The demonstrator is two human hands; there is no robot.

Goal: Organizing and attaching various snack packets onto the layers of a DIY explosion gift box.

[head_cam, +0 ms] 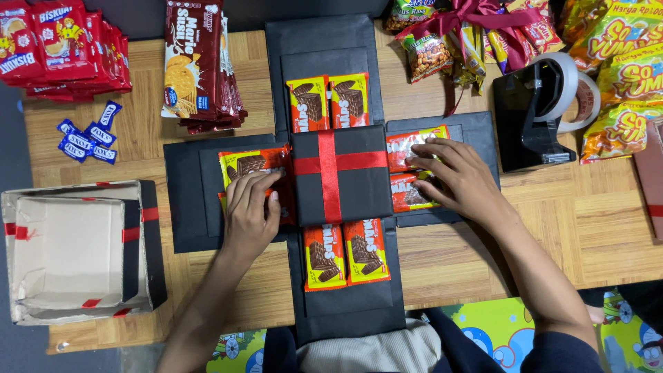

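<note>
Landmark: small black box [341, 175] with red ribbon cross, at the centre of an unfolded black cross-shaped sheet [186, 221].
Left hand [250, 213]: lay flat on the wafer packs [247, 164] on the flap left of the box; fingers spread, pressing, not clenched.
Right hand [459, 176]: flat on 2 red wafer packs [407, 146] on the flap right of the box; released, fingertips touching.
Other flaps: 2 packs [329, 102] beyond the box, 2 packs [345, 254] nearer than it.
Tape dispenser [528, 124]: right of the box, past the right flap.
Open carton [76, 252]: well left of the box.
</note>
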